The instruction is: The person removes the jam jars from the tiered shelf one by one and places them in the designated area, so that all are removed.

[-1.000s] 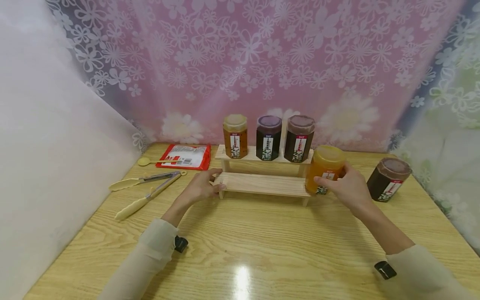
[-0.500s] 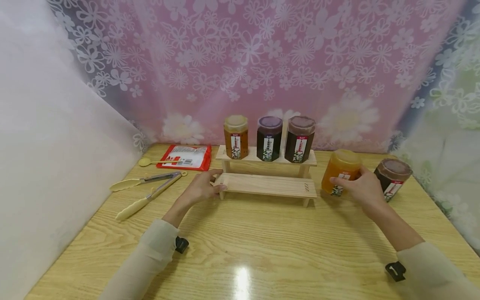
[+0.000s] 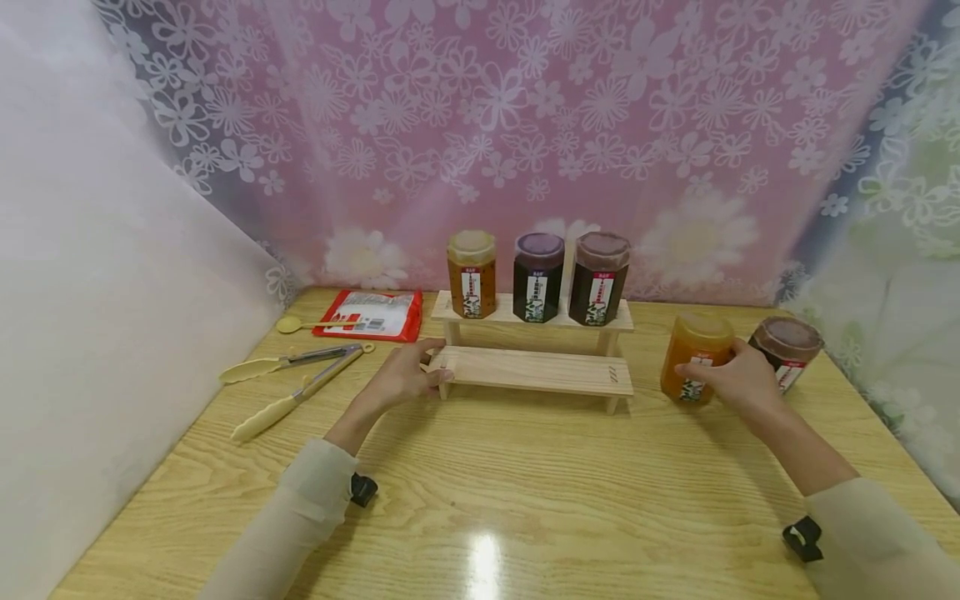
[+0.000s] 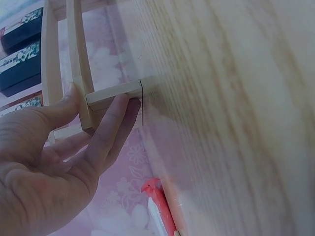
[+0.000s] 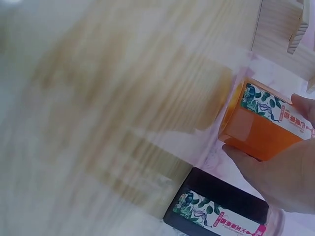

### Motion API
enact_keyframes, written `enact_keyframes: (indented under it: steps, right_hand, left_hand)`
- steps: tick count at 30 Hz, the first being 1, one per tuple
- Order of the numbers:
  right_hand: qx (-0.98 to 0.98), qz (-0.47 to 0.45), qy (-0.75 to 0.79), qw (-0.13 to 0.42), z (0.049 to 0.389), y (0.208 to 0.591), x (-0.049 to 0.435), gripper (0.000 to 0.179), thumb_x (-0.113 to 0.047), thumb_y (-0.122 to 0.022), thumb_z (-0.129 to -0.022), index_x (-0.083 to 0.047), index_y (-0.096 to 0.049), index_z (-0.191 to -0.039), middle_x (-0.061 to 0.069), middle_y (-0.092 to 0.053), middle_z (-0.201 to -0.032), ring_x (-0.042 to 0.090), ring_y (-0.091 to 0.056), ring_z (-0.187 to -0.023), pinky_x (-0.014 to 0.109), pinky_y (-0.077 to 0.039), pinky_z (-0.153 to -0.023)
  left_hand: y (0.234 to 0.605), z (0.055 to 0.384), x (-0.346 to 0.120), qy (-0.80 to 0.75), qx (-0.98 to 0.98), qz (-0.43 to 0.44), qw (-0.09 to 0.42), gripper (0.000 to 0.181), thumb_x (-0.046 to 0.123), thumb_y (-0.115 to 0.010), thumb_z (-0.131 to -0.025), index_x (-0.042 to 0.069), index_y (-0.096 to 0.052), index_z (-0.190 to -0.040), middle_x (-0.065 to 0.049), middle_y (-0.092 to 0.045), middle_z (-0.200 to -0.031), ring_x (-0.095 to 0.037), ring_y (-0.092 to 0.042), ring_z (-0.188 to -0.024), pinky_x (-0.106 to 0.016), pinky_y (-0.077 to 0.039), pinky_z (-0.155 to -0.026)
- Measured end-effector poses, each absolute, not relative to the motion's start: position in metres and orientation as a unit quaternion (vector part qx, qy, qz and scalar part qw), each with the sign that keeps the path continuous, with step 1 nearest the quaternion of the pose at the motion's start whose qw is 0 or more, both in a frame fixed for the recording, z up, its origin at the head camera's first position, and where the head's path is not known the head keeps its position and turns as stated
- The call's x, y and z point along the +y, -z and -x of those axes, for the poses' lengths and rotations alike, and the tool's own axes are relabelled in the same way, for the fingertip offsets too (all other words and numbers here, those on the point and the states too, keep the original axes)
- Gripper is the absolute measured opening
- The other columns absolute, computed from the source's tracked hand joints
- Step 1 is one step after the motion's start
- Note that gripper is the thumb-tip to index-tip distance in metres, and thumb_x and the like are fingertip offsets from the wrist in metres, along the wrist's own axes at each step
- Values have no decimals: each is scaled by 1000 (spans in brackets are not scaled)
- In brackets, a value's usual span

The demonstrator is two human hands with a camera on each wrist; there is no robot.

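In the head view, my right hand (image 3: pixel 738 379) grips an orange jar (image 3: pixel 692 367) with a yellow lid, low over the table to the right of a two-step wooden rack (image 3: pixel 532 369). The right wrist view shows thumb and fingers on either side of this orange jar (image 5: pixel 261 123), its label between them. My left hand (image 3: pixel 405 375) pinches the left end of the rack's lower step, thumb on the board and fingers at the leg (image 4: pixel 115 93). On the upper step stand an amber jar (image 3: pixel 472 279), a dark purple-lidded jar (image 3: pixel 538 283) and a dark brown-lidded jar (image 3: pixel 600 283).
Another dark jar (image 3: pixel 787 346) stands just right of the held one, partly behind my right hand. At the left lie tongs (image 3: pixel 300 387) and a red-and-white packet (image 3: pixel 375 312) with a yellow spoon (image 3: pixel 288 324) across it. A flowered curtain (image 3: pixel 510 150) hangs behind the table.
My right hand has carried the orange jar rightward from the rack's right end, then lowered it towards the table. My left hand stays at the rack's left end.
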State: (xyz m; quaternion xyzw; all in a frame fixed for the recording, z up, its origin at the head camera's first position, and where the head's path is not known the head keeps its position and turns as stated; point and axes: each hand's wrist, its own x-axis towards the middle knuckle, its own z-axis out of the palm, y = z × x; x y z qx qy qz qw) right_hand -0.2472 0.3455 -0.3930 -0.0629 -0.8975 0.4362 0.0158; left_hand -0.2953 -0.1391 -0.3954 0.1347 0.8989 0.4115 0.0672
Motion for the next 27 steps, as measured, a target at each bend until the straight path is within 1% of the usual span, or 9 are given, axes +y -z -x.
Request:
enact_keyframes:
  steps: [4, 6, 8, 12, 15, 16, 18, 25, 27]
  right_hand:
    - [-890, 64, -451, 2, 248, 393, 349, 97, -48, -74, -95, 10, -26, -156, 38, -40, -150, 55, -44, -133, 66, -47, -101]
    - [-887, 63, -457, -4, 248, 393, 351, 98, -47, -74, -96, 11, -24, -156, 39, -38, -151, 56, -43, -134, 65, -47, -100]
    - [-887, 59, -457, -6, 250, 394, 353, 97, -47, -74, -96, 10, -25, -156, 37, -39, -150, 54, -45, -132, 60, -50, -97]
    - [-887, 53, -458, -10, 252, 394, 354, 96, -44, -75, -96, 9, -23, -157, 36, -40, -150, 50, -47, -130, 52, -50, -93]
    - [-886, 51, -461, -11, 254, 394, 356, 97, -42, -75, -96, 10, -20, -158, 36, -39, -150, 50, -47, -130, 51, -50, -92]
    - [-886, 52, -460, -12, 254, 394, 357, 98, -42, -75, -96, 10, -20, -158, 36, -39, -150, 49, -47, -129, 48, -50, -90]
    - [-886, 51, -460, -12, 255, 395, 359, 98, -41, -76, -96, 10, -19, -158, 36, -38, -150, 49, -48, -129, 47, -51, -88]
    - [-885, 27, -465, -18, 259, 395, 361, 93, -32, -75, -98, 11, -18, -157, 36, -36, -151, 49, -45, -131, 40, -52, -87]
    - [-883, 18, -469, -19, 259, 394, 361, 91, -30, -74, -99, 11, -18, -157, 35, -36, -151, 49, -44, -132, 40, -53, -87]
  left_hand:
    - [395, 295, -138, -403, 903, -133, 65, 62, 15, -76, -97, 0, -51, -151, -28, -67, -123, -23, -75, -85, -32, -64, -69]
    - [395, 295, -138, -406, 901, -133, 68, 62, 15, -76, -97, 0, -50, -151, -29, -66, -123, -24, -75, -85, -34, -64, -71]
    - [394, 294, -138, -414, 898, -132, 71, 62, 14, -76, -97, -1, -50, -151, -29, -66, -124, -25, -76, -85, -37, -65, -72]
    - [395, 295, -139, -427, 892, -129, 75, 62, 13, -75, -97, -1, -49, -151, -30, -65, -124, -27, -76, -85, -40, -65, -73]
    - [395, 295, -138, -433, 889, -127, 78, 62, 12, -75, -97, -1, -50, -151, -29, -65, -123, -27, -76, -86, -39, -65, -73]
    - [396, 295, -137, -435, 888, -127, 80, 62, 11, -75, -97, -2, -49, -151, -29, -65, -122, -27, -76, -86, -39, -65, -73]
    - [396, 294, -137, -435, 888, -127, 82, 62, 12, -75, -97, -1, -49, -152, -29, -65, -122, -26, -76, -85, -39, -65, -73]
    - [396, 294, -137, -432, 889, -127, 82, 62, 12, -75, -97, -1, -49, -152, -29, -65, -123, -26, -75, -87, -39, -65, -73]
    - [395, 295, -137, -427, 892, -128, 78, 61, 13, -75, -97, -1, -50, -152, -28, -65, -123, -26, -75, -88, -39, -65, -73]
